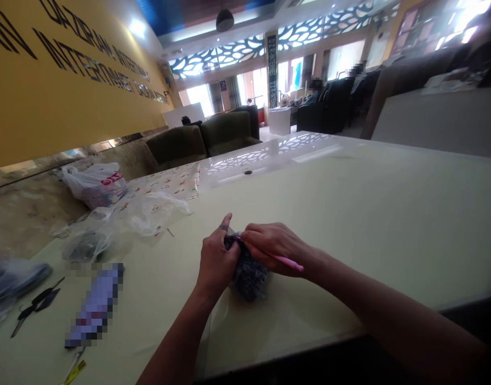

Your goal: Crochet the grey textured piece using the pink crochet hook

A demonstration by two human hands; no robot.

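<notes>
A dark grey bundle of yarn work (pixel 250 275) rests at the near edge of the table, between my two hands. My left hand (pixel 218 258) pinches its upper left part, the index finger pointing up with what looks like a dark strand across it. My right hand (pixel 275 245) is closed around a pink crochet hook (pixel 289 263). The handle sticks out toward the right wrist, and its tip is hidden at the top of the bundle. The bundle's lower side looks shiny, perhaps from clear plastic.
Left on the table are scissors (pixel 37 305), a blurred-out bluish object (pixel 96 305), a yellow tag (pixel 75 372) and clear plastic bags (pixel 149 211). A filled white carrier bag (pixel 95 184) stands by the wall. Beyond are armchairs (pixel 225 131) and people seated farther off.
</notes>
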